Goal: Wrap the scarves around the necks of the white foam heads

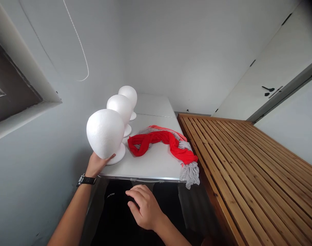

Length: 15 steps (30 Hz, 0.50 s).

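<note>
Three white foam mannequin heads stand in a row on the left of the white table: the nearest foam head (104, 133), a middle foam head (120, 106) and the farthest foam head (127, 95). My left hand (97, 164) grips the nearest one low down by its neck, with some fingers hidden behind it. In front of the table's near edge hovers my right hand (142, 205), empty, fingers apart and slightly curled. A red scarf (156, 137) lies loosely bent on the tabletop, over a grey scarf (190, 172) whose end hangs past the near right corner.
The white table (156, 167) stands close to the left wall. A slatted wooden bed frame (238, 164) runs along its right side. A white cord (81, 48) hangs at the upper left, near a window ledge. At the right is a white door with a black handle (268, 89).
</note>
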{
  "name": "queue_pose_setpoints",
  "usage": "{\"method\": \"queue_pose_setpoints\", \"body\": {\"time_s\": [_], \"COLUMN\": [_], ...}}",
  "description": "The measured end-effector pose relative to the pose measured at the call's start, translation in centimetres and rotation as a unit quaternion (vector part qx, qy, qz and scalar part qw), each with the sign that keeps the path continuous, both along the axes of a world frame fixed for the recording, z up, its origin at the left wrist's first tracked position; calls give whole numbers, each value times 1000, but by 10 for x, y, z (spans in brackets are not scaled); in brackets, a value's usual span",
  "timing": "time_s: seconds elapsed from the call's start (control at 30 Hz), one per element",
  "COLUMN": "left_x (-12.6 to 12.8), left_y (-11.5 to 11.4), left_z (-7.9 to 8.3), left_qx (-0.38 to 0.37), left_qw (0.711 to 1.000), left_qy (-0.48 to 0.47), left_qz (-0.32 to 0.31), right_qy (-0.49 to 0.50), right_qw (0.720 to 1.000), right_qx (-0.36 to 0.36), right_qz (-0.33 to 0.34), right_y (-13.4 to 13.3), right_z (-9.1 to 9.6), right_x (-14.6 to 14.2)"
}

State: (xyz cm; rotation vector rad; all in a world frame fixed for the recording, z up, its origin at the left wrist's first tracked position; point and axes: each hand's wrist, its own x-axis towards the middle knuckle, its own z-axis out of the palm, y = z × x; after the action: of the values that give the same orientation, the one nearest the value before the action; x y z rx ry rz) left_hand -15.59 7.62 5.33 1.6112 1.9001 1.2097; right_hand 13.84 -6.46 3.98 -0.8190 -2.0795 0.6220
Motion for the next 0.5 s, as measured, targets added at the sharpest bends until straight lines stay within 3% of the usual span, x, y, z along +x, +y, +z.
{"method": "queue_pose_setpoints", "body": {"time_s": [0.13, 0.3, 0.4, 0.5], "left_x": [1, 28, 66, 112], "left_y": [-24, -93, -120, -117], "left_z": [-3, -19, -20, -4], "left_qx": [20, 60, 78, 111], "left_qw": [998, 996, 997, 991], "left_qy": [38, 0, -21, -1], "left_qz": [48, 66, 18, -72], "right_qy": [-32, -7, -5, 27], "right_qw": [999, 999, 997, 994], "right_qx": [18, 9, 13, -11], "right_qz": [-9, -40, -78, -106], "right_y": [-2, -4, 2, 18], "right_z": [-8, -3, 8, 19], "right_x": [15, 26, 27, 32]}}
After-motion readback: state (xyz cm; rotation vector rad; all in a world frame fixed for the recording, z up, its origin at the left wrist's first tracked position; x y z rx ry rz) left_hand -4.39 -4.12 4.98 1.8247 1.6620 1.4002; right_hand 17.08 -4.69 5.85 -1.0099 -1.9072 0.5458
